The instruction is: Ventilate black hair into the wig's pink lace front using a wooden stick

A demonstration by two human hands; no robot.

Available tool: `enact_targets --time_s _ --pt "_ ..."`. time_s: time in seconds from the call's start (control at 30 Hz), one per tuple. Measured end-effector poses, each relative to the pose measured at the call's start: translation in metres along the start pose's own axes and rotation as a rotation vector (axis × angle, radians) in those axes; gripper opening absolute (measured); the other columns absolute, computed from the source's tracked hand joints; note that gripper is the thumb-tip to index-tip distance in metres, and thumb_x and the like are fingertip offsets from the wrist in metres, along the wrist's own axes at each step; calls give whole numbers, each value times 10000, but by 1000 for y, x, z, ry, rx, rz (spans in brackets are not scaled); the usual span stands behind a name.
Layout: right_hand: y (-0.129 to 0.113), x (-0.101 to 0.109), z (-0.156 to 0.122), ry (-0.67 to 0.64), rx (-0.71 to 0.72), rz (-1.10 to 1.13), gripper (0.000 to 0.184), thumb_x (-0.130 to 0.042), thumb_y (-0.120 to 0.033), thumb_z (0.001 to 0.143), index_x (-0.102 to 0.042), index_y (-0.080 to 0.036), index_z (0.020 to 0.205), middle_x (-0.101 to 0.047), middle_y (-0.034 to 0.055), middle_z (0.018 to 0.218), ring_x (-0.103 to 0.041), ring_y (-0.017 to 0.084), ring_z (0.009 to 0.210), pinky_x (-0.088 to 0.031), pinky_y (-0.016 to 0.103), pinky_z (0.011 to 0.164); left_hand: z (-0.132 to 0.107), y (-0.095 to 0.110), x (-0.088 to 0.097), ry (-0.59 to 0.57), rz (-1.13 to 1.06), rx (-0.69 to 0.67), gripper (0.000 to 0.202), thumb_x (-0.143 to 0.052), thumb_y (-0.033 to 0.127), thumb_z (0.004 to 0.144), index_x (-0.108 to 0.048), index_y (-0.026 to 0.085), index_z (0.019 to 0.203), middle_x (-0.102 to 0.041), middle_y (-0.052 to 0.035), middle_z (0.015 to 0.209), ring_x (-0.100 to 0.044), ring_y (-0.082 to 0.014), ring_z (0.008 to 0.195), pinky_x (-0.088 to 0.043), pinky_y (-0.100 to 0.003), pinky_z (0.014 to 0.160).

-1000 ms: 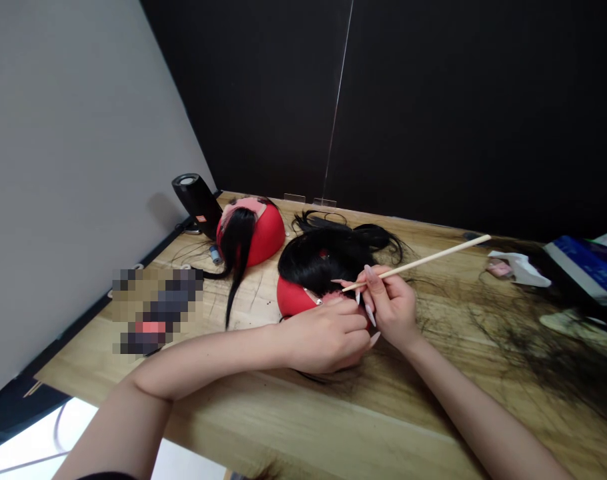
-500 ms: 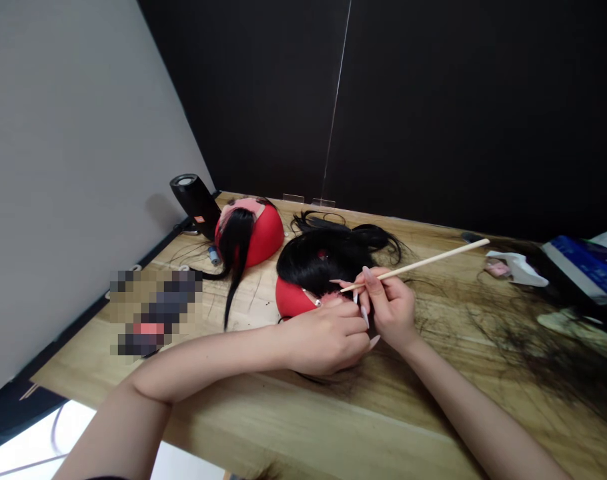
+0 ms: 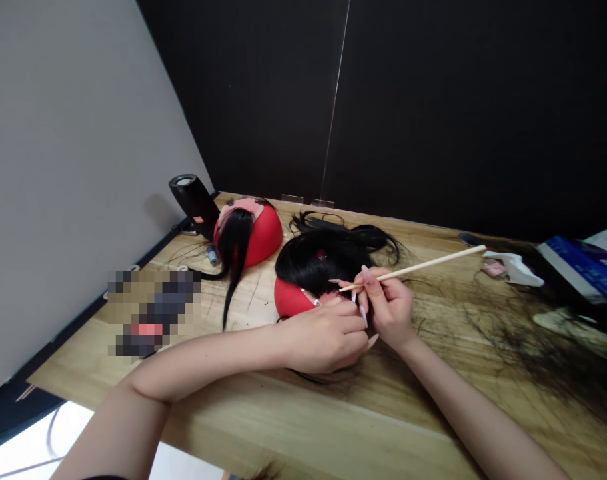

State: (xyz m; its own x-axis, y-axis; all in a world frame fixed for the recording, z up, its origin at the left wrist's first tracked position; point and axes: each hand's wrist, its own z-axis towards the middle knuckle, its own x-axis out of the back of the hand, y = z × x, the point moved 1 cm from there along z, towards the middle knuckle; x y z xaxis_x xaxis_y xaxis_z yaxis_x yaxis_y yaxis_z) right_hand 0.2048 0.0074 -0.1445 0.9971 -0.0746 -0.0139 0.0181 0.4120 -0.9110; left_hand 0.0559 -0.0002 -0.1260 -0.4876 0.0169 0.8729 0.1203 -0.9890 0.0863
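A red dome form point(image 3: 291, 299) covered with black hair point(image 3: 318, 257) sits in the middle of the wooden table point(image 3: 363, 413). My left hand point(image 3: 323, 337) rests on the near side of this dome with its fingers curled and pressed together. Just to its right, my right hand point(image 3: 391, 303) pinches a long thin wooden stick point(image 3: 423, 265). The stick's tip touches the hair at the dome's edge and its other end points up to the right.
A second red dome point(image 3: 263, 233) with a black hair strand stands further left, beside a black cylinder point(image 3: 193, 200). Loose black hair point(image 3: 523, 327) is scattered over the right of the table. White and blue packets point(image 3: 578, 263) lie at far right. A blurred patch lies at left.
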Motion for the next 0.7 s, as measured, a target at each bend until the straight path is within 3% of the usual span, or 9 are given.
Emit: enact_targets --time_s 0.1,0.3,0.57,0.7 --pt "2 1 0 2 -18 26 308 -562 -445 938 -602 -172 800 -491 -62 459 -431 54 360 -375 182 386 0 0 0 38 3 -16 293 -467 173 958 -538 155 675 -585 -45 741 -445 -155 721 -395 -284 710" --pt "7 3 0 -10 -58 51 283 -566 -455 932 -606 -196 823 -436 -80 440 -437 72 381 -467 224 465 1 0 1 80 44 -29 307 -471 176 960 -533 156 660 -563 -40 704 -443 -160 715 -401 -288 731" --pt "4 4 2 -42 -48 35 319 -563 -474 927 -591 -182 801 -484 -61 487 -411 57 369 -389 203 396 -1 0 -1 124 60 -53 306 -494 173 946 -528 157 642 -563 -32 703 -437 -146 693 -397 -278 704" --pt "5 5 1 -55 -45 63 304 -553 -446 941 -589 -179 800 -471 -72 475 -392 47 360 -436 203 438 -4 -1 -5 183 63 -87 290 -541 200 926 -522 165 639 -550 -15 673 -434 -144 671 -386 -287 665"
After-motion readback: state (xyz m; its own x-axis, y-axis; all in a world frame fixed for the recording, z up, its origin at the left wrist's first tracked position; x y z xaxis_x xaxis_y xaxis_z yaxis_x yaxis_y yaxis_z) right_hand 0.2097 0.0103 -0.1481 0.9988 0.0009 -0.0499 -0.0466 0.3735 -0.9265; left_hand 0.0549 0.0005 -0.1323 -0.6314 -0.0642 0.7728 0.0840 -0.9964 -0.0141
